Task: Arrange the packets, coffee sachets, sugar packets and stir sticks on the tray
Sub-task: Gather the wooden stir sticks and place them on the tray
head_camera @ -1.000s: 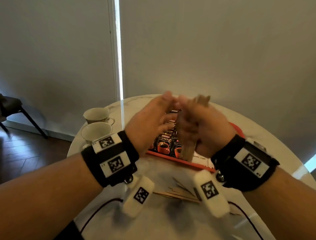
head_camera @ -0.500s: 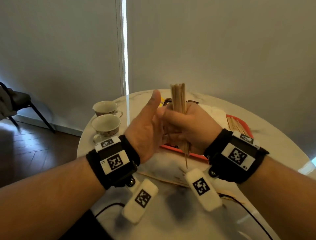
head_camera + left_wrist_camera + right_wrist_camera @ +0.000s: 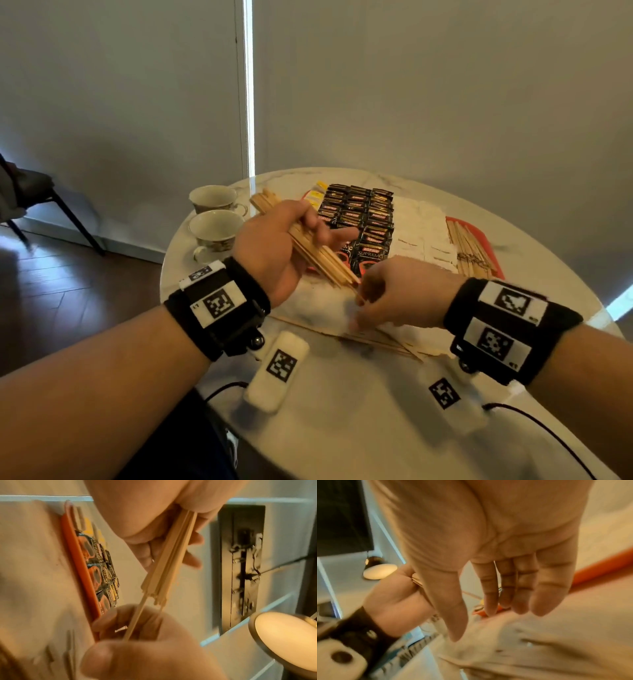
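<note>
Two teacups [image 3: 214,219] sit on the round marble table [image 3: 342,411] beside grey walls [image 3: 428,85].

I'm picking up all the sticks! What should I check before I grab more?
1. Left hand holds the bundle of stir sticks tight: ok, fingers are curled round it.
2. Bundle ends line up: not ok, one stick pokes out past the others.
3. Right hand is free to grab: ok, the palm is open and holds nothing.
4. All sticks are off the table: not ok, loose stir sticks lie by the right hand.
5. Room on the tray: cannot tell, only a strip of bare red shows beside the sticks already there.
6. Cups are out of the way: ok, they stand off to the left.
</note>
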Demonstrator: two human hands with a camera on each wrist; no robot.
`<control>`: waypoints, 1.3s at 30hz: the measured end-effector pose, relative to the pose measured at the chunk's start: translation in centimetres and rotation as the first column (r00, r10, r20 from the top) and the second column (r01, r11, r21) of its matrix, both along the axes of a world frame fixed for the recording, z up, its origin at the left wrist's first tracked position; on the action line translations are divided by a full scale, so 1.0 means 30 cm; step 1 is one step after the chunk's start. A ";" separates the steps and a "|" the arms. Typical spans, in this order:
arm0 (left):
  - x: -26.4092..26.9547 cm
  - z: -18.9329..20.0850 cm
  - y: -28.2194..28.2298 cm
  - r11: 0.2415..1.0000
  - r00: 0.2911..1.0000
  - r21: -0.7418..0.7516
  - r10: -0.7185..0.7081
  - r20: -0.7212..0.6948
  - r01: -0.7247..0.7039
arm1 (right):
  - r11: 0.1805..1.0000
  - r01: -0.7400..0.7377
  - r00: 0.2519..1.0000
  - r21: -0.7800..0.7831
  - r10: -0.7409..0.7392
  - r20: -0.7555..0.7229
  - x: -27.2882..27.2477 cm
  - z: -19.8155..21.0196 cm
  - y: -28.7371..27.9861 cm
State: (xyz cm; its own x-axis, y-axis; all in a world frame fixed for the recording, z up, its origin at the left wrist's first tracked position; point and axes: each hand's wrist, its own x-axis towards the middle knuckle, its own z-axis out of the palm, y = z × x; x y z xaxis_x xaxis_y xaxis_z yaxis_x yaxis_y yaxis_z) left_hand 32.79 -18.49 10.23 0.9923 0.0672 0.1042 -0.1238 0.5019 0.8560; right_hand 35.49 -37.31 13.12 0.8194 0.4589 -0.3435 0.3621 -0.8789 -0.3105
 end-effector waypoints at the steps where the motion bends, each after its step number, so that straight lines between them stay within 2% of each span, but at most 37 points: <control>1: 0.000 0.000 0.009 0.998 0.999 -0.052 0.041 -0.033 -0.042 | 0.996 0.004 0.998 -0.095 0.002 0.064 -0.004 -0.001 -0.015; 3: -0.008 0.004 0.014 0.988 0.991 -0.111 0.092 -0.099 -0.103 | 0.969 0.003 0.997 -0.246 0.017 0.080 -0.013 -0.013 -0.031; 5: -0.015 0.011 0.009 0.985 0.985 -0.114 0.111 -0.133 -0.127 | 0.942 -0.028 0.997 -0.334 0.050 0.057 -0.026 -0.025 -0.030; 15: -0.038 0.008 0.020 0.994 0.975 -0.055 0.079 -0.208 -0.092 | 0.917 -0.082 0.975 -0.391 0.156 0.161 -0.015 -0.049 0.040; 21: -0.028 -0.017 0.041 0.994 0.949 -0.027 0.090 -0.302 -0.103 | 0.943 -0.077 0.986 -0.323 0.120 0.115 0.007 -0.039 0.037; 26: -0.006 -0.042 0.028 0.998 0.949 0.020 0.061 -0.309 -0.057 | 0.991 0.049 0.999 -0.122 -0.051 -0.016 0.044 -0.026 0.006; 29: 0.010 -0.052 0.013 0.998 0.953 0.038 0.059 -0.296 -0.050 | 0.986 0.135 0.990 0.097 -0.130 -0.052 0.064 0.001 -0.014; 31: 0.021 -0.050 -0.003 0.998 0.960 0.045 0.042 -0.276 -0.031 | 0.923 0.181 0.982 0.341 -0.152 -0.111 0.066 0.036 -0.013; 34: 0.028 -0.040 -0.043 0.996 0.974 0.085 -0.002 -0.227 0.022 | 0.740 0.227 0.968 0.633 -0.100 -0.231 0.052 0.080 0.021; 36: 0.027 -0.032 -0.081 0.991 0.979 0.132 -0.002 -0.204 0.029 | 0.691 0.182 0.978 0.700 -0.055 -0.199 0.038 0.083 0.053; 39: 0.032 -0.021 -0.106 0.981 0.964 0.181 0.117 -0.237 -0.075 | 0.675 0.116 0.993 0.729 -0.066 -0.097 0.019 0.070 0.075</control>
State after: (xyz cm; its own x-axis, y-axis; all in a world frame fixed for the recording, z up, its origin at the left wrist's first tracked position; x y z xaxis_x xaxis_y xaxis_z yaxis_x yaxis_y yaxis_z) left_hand 33.75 -21.66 9.59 0.9784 0.1656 -0.1235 0.0601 0.3438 0.9371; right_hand 36.07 -35.05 15.23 0.8612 0.5078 0.0222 0.2523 -0.3892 -0.8859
